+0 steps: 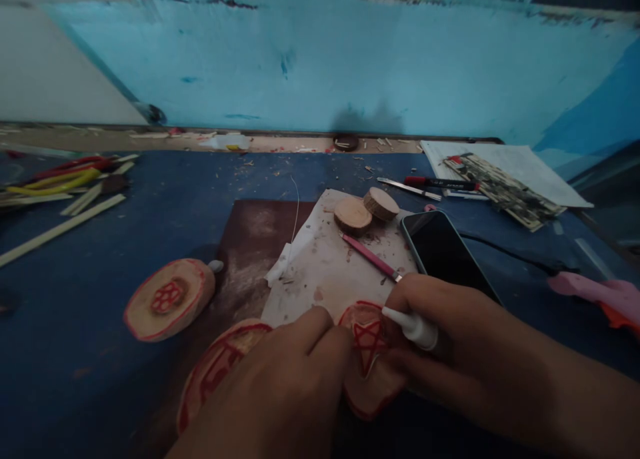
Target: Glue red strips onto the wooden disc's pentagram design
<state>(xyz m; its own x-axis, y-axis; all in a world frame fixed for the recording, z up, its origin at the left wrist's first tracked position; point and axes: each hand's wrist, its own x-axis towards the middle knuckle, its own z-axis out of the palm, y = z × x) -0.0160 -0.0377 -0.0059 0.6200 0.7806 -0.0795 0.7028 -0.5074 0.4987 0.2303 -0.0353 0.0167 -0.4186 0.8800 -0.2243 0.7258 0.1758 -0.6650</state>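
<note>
In the lower middle lies a wooden slice with a red star (369, 342), edged in red. My left hand (295, 379) is closed at its left edge, fingertips partly hidden. My right hand (450, 345) grips a small glue bottle (420, 331); its white nozzle points left, close above the star's upper right. Partly behind my left hand is another slice with red markings (215, 372). Farther left stands a tilted wooden slice with a red flower-like pattern (160, 305).
Two small plain wood slices (353, 215) and pink tweezers (370, 255) lie on a stained paper (300, 299). A phone (445, 245) is beside them. A pink glue gun (595, 292) lies right, yellow-handled pliers (60, 181) and wooden sticks (65, 229) left. The blue wall (300, 65) bounds the back.
</note>
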